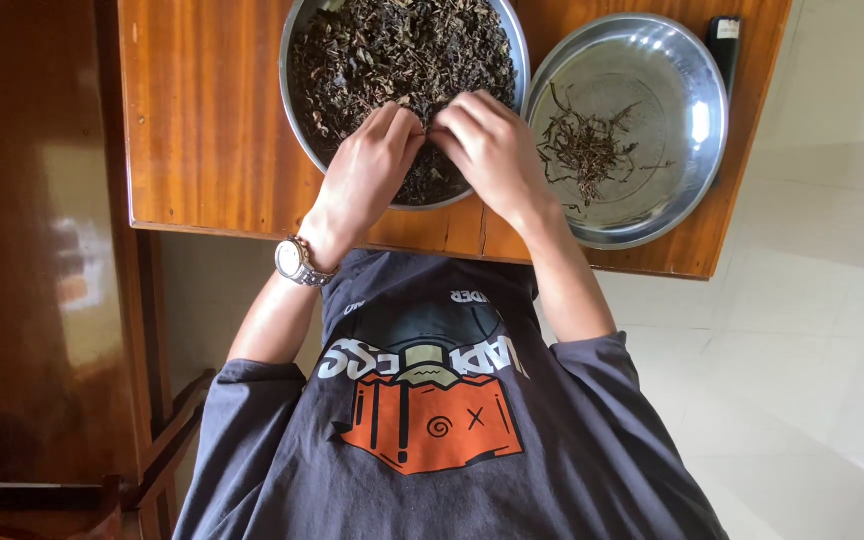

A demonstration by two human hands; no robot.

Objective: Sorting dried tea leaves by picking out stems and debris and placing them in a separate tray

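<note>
Left hand (370, 165) and right hand (492, 150), fingertips pinched together, meet over the bowl of dark dried leaves (352, 55); whether either grips anything cannot be told. Stem bowl (672, 70) lies beside right hand.

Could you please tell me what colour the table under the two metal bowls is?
The table is a glossy reddish-brown wood, shown best in the head view.
</note>
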